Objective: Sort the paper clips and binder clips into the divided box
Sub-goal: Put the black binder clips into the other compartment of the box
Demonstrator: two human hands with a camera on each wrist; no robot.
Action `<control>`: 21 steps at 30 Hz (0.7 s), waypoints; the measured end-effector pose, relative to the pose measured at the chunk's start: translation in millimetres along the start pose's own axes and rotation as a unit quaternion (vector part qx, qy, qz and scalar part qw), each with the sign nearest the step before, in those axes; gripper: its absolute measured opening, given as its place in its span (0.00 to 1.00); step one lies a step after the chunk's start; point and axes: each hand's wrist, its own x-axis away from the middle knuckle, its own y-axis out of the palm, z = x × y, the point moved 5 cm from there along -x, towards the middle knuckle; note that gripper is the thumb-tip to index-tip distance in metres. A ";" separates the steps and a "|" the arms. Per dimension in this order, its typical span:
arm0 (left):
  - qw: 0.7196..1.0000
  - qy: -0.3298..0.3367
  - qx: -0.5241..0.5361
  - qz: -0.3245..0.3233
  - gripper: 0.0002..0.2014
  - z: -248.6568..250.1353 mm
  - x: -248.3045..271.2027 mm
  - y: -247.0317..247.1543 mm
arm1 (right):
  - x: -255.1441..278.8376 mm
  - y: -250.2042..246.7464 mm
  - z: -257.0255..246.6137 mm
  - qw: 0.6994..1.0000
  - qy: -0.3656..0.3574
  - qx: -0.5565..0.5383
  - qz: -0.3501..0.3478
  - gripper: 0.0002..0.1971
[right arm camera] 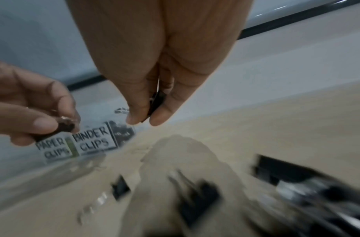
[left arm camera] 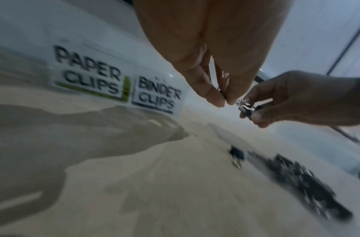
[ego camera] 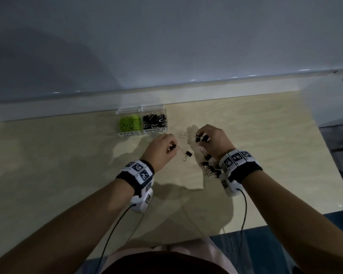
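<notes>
Box (ego camera: 142, 115): clear plastic, two cells, centre of the head view; green wire paper clips (ego camera: 130, 123) in the left cell, black binder clips (ego camera: 155, 121) in the right.
Left hand (ego camera: 160, 148): grip narrow, pinching a black clip (ego camera: 173, 148).
Right hand (ego camera: 211, 140): curled round several black clips.
Pile (ego camera: 211, 168): black folded-steel clips, wire handles, under the right wrist.
Table (ego camera: 67, 165): pale wood grain.
</notes>
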 end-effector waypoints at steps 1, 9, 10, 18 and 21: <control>0.999 -0.011 0.015 0.029 0.05 -4.4 -0.2 -15.5 | -9.2 -0.2 -12.6 1.000 -0.016 -0.011 0.012 0.10; 0.982 -0.093 -0.012 0.166 0.09 -44.9 -33.9 -91.4 | -71.8 32.3 -105.9 1.000 -0.021 -0.004 0.018 0.13; 0.983 -0.093 -0.020 0.159 0.09 -48.0 -38.8 -89.8 | -72.1 37.4 -109.5 1.000 -0.021 -0.004 0.008 0.16; 0.984 -0.041 -0.097 0.144 0.12 -34.3 -39.1 -66.1 | -22.7 4.6 -30.6 0.992 -0.008 -0.064 0.107 0.22; 0.987 0.047 -0.120 0.098 0.10 -5.0 -31.6 -36.5 | 8.0 -12.5 27.5 0.995 0.061 0.023 0.080 0.22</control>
